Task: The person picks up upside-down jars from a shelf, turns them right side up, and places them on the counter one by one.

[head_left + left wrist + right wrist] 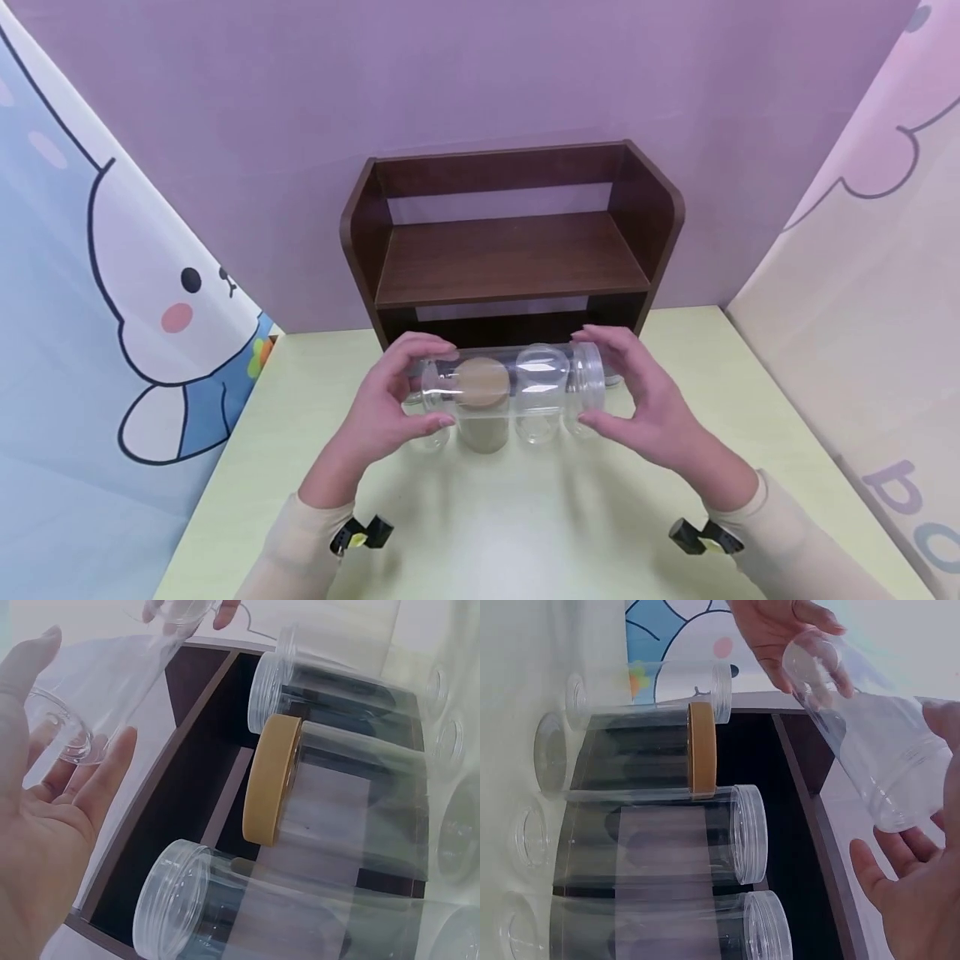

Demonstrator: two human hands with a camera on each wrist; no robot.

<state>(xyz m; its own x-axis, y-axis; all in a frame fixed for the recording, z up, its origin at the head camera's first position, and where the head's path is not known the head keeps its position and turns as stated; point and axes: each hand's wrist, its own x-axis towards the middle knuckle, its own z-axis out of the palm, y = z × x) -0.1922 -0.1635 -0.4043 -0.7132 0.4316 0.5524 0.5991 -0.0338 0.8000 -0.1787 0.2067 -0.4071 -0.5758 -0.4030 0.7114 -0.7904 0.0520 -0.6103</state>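
Observation:
A clear cylindrical jar is held sideways above the table between both hands. My left hand grips its base end, thumb below and fingers above. At the clear-lidded end, my right hand holds it the same way. Several clear jars stand upright in a row beneath it, before the shelf. One has a tan lid; a jar with a clear lid stands beside it. In the head view the held jar partly covers this row.
A dark brown two-tier shelf stands at the back of the pale table, against a purple backdrop. Printed cloth panels with cartoon figures rise on the left and right.

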